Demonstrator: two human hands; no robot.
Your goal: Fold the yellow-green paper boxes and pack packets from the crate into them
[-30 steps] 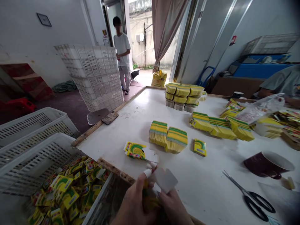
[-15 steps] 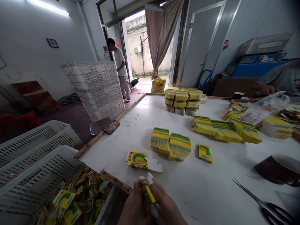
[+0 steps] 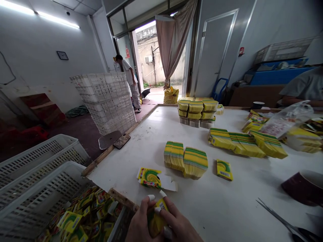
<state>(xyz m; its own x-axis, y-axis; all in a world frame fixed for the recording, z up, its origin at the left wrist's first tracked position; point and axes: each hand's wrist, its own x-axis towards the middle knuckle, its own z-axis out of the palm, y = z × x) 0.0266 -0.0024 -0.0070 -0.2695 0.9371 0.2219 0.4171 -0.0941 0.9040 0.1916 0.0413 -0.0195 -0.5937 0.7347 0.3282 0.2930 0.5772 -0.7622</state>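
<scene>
Both my hands meet at the bottom middle, their fingers closed around a small yellow box (image 3: 156, 223). My left hand (image 3: 140, 222) grips its left side, and my right hand (image 3: 178, 223) holds the right side. White coverings wrap several fingertips. Just beyond my fingers lies an open yellow-green carton (image 3: 150, 177) with a white flap spread out. Behind it stand two bundles of flat yellow cartons (image 3: 174, 156). A single small yellow packet (image 3: 224, 169) lies to their right. Part of the held box is hidden by my fingers.
A white crate (image 3: 75, 181) of finished-looking yellow boxes (image 3: 73, 222) stands lower left. Scissors (image 3: 277, 218) and a dark mug (image 3: 300, 188) sit at right. Stacked cartons (image 3: 196, 109), a phone (image 3: 121, 141) and a plastic bag (image 3: 285, 121) rest on the table. One person (image 3: 130, 77) stands by the doorway.
The small yellow box between my hands has turned, and more of its printed face shows. My right fingers have shifted over it. The person by the doorway has bent forward.
</scene>
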